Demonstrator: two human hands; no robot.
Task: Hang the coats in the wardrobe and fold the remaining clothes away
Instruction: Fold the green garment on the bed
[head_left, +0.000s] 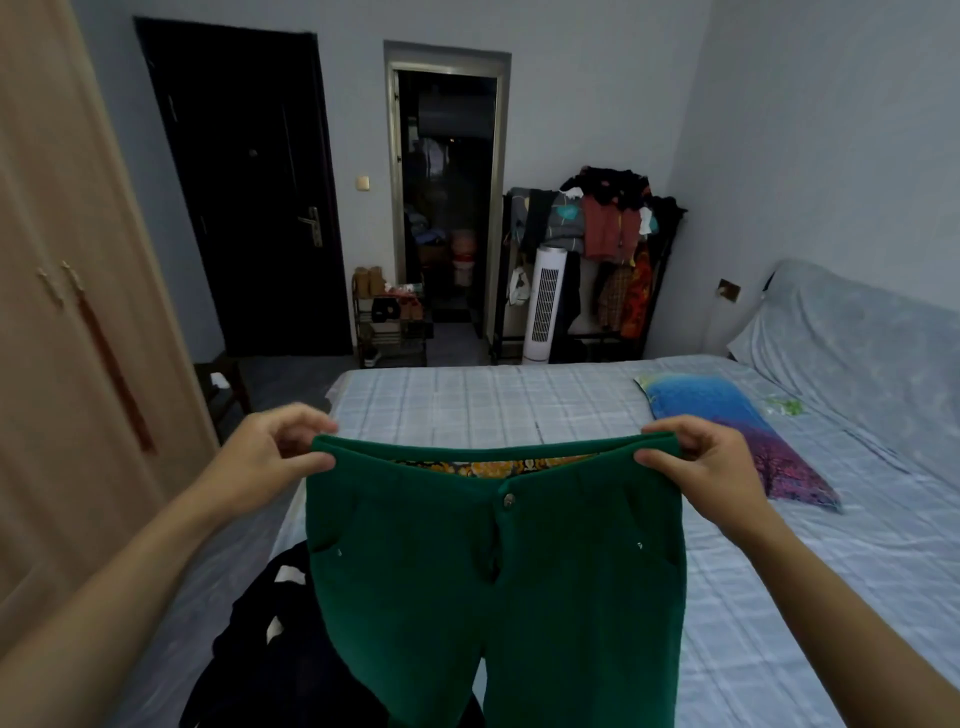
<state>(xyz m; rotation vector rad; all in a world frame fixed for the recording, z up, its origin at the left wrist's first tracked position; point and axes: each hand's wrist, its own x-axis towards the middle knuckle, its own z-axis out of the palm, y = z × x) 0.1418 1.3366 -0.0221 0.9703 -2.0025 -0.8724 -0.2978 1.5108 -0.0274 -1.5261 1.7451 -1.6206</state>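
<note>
This is a bedroom in a home. A bed (519, 405) with a checked sheet and a pillow (737, 431) fills the middle, with a wooden wardrobe (67, 312) on the left. Against the far wall stand a clothes rack (602, 228) heaped with garments, a tower fan (543, 306), a shoe rack (389, 322) and a dark door (249, 197).

Green trousers (493, 582) hang over the bed (519, 405). The left hand (270, 452) and the right hand (711, 462) pinch the waistband corners.

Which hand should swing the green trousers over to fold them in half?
Probably the left hand: the right hand could hold its corner of the green trousers steady above open bed, away from the dark clothes.
</note>
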